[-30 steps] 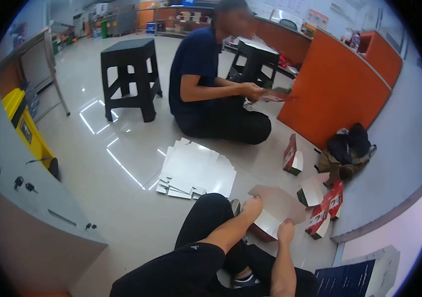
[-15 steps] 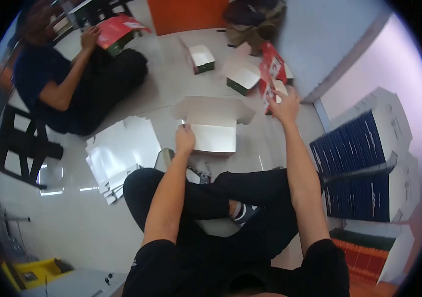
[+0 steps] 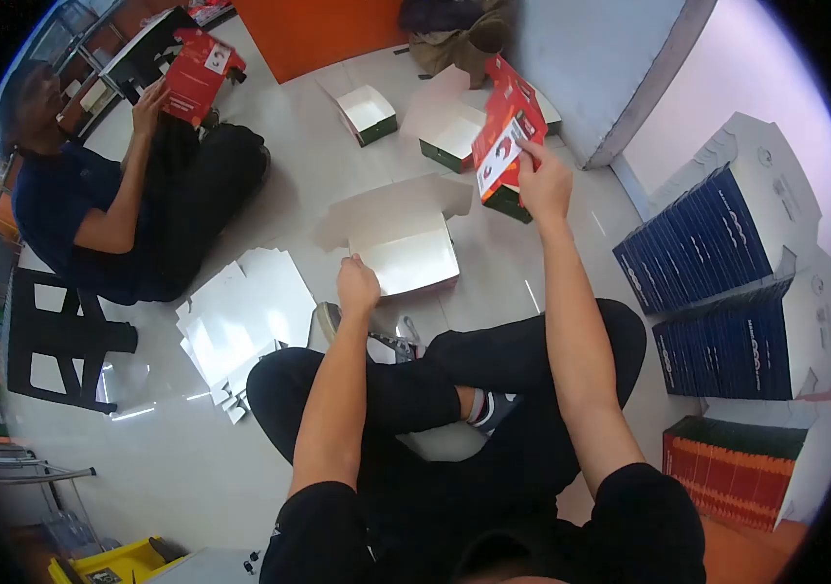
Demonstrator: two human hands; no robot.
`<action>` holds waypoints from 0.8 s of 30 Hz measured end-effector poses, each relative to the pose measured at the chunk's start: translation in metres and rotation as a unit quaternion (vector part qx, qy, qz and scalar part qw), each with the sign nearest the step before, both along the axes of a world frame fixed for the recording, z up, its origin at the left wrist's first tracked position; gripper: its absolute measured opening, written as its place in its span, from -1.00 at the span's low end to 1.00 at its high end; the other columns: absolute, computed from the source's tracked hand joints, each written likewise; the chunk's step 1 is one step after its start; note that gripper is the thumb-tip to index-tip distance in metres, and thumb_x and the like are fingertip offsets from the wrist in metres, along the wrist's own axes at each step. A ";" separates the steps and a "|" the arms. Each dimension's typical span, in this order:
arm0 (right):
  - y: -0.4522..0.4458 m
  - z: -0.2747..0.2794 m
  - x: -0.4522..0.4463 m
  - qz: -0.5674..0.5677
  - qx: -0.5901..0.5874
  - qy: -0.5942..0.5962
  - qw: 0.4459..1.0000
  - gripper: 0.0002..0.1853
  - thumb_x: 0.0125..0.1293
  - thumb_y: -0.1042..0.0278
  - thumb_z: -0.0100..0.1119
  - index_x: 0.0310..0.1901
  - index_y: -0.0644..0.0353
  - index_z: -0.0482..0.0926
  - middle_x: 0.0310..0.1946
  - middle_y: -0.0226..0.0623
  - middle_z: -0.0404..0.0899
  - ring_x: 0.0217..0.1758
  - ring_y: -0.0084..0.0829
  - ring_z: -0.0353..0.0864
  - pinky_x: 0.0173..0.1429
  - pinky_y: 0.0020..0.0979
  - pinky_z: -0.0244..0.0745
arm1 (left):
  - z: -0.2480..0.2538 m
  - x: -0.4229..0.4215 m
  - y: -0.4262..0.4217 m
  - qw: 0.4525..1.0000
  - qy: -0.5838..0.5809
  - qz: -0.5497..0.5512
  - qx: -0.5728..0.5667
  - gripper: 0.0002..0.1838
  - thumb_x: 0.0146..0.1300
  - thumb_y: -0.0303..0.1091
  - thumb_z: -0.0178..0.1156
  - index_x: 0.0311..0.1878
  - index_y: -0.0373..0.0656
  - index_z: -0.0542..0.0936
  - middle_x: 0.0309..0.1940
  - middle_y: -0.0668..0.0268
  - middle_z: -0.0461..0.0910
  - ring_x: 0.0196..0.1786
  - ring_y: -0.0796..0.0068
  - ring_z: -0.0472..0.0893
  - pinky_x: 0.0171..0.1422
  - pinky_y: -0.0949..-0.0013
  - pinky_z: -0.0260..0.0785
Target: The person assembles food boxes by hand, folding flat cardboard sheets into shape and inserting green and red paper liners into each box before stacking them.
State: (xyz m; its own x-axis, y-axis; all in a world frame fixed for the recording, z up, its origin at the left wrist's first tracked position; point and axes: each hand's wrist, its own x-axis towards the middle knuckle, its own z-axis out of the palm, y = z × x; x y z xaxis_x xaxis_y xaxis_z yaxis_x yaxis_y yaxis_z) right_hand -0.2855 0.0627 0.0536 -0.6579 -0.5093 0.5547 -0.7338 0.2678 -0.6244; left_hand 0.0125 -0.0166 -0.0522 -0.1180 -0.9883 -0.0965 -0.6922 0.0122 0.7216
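Observation:
On the floor before me stands an open cardboard box [image 3: 413,265] with a white inside and its lid flap folded back. My left hand [image 3: 359,284] is closed on the near left corner of this box. Further off to the right, my right hand [image 3: 544,183] grips the edge of a red and green cardboard box [image 3: 501,161], with thumb and fingers at its printed lid. That box's red top faces me and carries a white label panel; its green side shows below. Part of the right fingers' contact is hidden behind the hand.
More open boxes [image 3: 369,115] stand ahead. Flat white cardboard sheets [image 3: 250,302] lie at left, near a black stool [image 3: 65,336]. A co-worker [image 3: 94,209] sits holding a red box [image 3: 199,78]. Stacked blue cartons [image 3: 698,243] and red cartons [image 3: 727,467] line the right.
My view has shifted slightly. The red box at my right hand now shows its printed lid more fully. The co-worker's red box has tipped up, its printed face toward me.

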 end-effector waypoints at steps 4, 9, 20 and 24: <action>0.025 0.057 0.026 0.044 -0.091 0.006 0.995 -0.79 0.30 0.36 0.16 -0.12 0.13 0.75 -0.23 -0.08 0.67 -0.18 -0.01 0.67 -0.05 -0.15 0.54 | -0.001 0.002 -0.002 1.000 -0.026 -0.016 0.005 -0.57 0.53 -0.22 -0.13 0.06 -0.50 0.46 0.01 -0.34 0.55 0.11 -0.36 0.53 0.22 -0.16 0.35; 0.041 0.097 0.072 0.065 -0.141 0.015 0.988 -0.81 0.27 0.37 0.16 -0.19 0.23 0.71 -0.22 -0.04 0.59 -0.14 0.00 0.63 -0.02 -0.14 0.51 | 0.034 -0.004 0.008 0.968 0.065 -0.023 -0.240 -0.39 0.35 -0.26 0.21 0.34 -0.42 0.29 0.26 -0.18 0.38 0.22 -0.17 0.47 0.26 -0.02 0.37; 0.058 0.099 0.161 0.436 0.113 -0.081 0.889 -0.55 0.31 0.14 0.29 0.15 0.20 0.59 0.04 0.03 0.53 0.07 -0.06 0.54 0.21 -0.21 0.43 | 0.070 -0.016 0.027 0.878 0.299 -0.268 -0.259 -0.57 0.38 -0.40 0.26 0.26 -0.32 0.51 0.13 0.08 0.62 0.11 0.25 0.65 0.24 0.25 0.49; 0.055 0.100 0.140 0.547 0.076 -0.072 0.830 -0.59 0.28 0.20 0.34 0.10 0.22 0.64 0.12 -0.10 0.54 0.12 -0.21 0.56 0.20 -0.25 0.45 | 0.092 -0.009 0.021 0.850 0.494 -0.167 -0.078 -0.69 0.49 -0.35 0.16 0.17 -0.33 0.58 -0.06 0.19 0.67 0.02 0.33 0.68 0.11 0.29 0.59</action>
State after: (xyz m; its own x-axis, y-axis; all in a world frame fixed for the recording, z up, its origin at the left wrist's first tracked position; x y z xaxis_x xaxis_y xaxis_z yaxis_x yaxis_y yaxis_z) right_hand -0.1460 0.1180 0.1533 0.1918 -0.9028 0.3848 -0.5106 -0.4267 -0.7465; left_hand 0.0040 0.0047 0.0399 -0.3428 -0.8751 0.3415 0.3118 0.2369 0.9201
